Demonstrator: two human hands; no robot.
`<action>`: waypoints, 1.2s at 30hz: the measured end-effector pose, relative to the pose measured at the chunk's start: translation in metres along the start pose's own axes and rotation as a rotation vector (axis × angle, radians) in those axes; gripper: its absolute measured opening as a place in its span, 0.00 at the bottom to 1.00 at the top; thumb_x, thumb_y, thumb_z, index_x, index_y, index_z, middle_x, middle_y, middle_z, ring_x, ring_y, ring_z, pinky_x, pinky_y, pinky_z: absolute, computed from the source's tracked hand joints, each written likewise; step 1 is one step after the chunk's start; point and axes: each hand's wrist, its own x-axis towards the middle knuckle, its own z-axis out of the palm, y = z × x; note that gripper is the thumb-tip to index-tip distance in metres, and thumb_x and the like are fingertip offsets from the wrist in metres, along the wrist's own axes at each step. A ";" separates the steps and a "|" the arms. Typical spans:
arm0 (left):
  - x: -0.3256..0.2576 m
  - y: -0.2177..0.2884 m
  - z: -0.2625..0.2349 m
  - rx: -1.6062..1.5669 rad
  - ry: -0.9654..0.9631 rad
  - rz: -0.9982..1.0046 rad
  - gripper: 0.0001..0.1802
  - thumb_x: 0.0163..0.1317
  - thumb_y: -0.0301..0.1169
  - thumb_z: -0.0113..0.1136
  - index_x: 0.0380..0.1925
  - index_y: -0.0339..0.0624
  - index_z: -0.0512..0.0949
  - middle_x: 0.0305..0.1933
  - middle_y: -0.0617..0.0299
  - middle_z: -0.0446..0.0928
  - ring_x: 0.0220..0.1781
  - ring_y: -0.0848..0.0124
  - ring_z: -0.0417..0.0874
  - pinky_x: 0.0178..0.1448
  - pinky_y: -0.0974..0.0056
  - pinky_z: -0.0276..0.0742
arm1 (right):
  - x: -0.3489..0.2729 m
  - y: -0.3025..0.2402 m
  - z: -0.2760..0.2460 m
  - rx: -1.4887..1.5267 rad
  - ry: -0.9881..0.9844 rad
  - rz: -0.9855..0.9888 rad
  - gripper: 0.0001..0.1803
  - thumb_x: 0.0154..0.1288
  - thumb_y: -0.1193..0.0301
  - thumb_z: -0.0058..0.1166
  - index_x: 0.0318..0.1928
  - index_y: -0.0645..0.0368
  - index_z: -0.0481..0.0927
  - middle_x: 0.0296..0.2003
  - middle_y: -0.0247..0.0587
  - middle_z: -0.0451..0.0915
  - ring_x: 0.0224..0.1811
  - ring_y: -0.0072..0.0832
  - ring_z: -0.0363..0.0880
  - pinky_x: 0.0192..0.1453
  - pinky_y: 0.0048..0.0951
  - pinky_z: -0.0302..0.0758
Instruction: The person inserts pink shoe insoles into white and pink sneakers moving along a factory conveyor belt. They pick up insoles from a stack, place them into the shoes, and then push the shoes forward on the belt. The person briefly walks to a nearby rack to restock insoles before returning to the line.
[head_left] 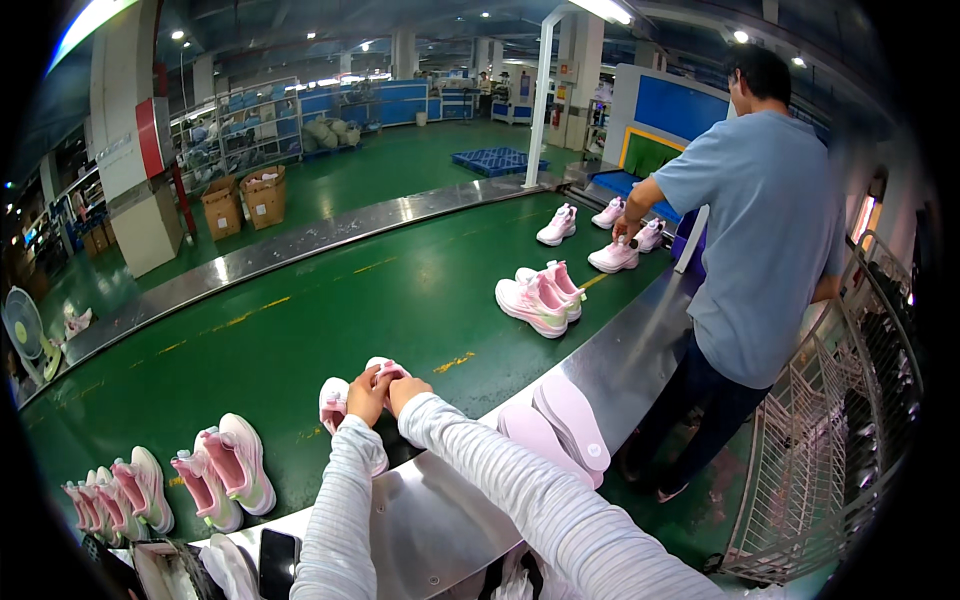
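Note:
Both my hands are at a pink and white sneaker (376, 363) on the near side of the green conveyor belt (300, 345). My left hand (368, 397) grips it at the collar, fingers bent. Pressed close beside it, my right hand (406, 389) has its fingers closed on the same sneaker. The hands hide much of it. A second pink and white sneaker (331, 402) stands just left of my left hand. On the metal ledge (440, 500), right of my right forearm, lie pale pink insoles (572, 420).
Several paired sneakers (225, 470) line the belt at left; another pair (541, 298) stands ahead. A co-worker (765, 230) in a blue shirt handles a sneaker (613, 257) at the belt's far end. A phone (278, 560) lies near my left forearm. A wire rack (800, 450) stands right.

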 end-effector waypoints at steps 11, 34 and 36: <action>-0.007 -0.020 -0.021 0.100 0.088 0.062 0.21 0.52 0.37 0.57 0.43 0.35 0.74 0.36 0.47 0.78 0.38 0.59 0.80 0.42 0.64 0.73 | 0.026 -0.021 0.049 0.130 0.009 -0.037 0.15 0.59 0.65 0.39 0.42 0.56 0.76 0.41 0.50 0.76 0.42 0.37 0.77 0.47 0.36 0.72; -0.024 0.061 0.011 0.831 -0.038 0.173 0.09 0.46 0.30 0.57 0.29 0.38 0.78 0.29 0.52 0.77 0.33 0.53 0.78 0.39 0.58 0.74 | -0.206 0.102 0.027 0.773 0.335 -0.253 0.11 0.58 0.71 0.43 0.40 0.60 0.74 0.41 0.46 0.75 0.45 0.39 0.72 0.53 0.37 0.66; -0.025 0.044 0.017 0.238 0.217 -0.217 0.12 0.47 0.32 0.55 0.32 0.40 0.76 0.33 0.52 0.76 0.37 0.58 0.76 0.41 0.59 0.73 | -0.221 0.107 0.034 0.863 0.234 -0.161 0.11 0.59 0.71 0.43 0.39 0.61 0.74 0.38 0.46 0.76 0.43 0.40 0.72 0.53 0.37 0.66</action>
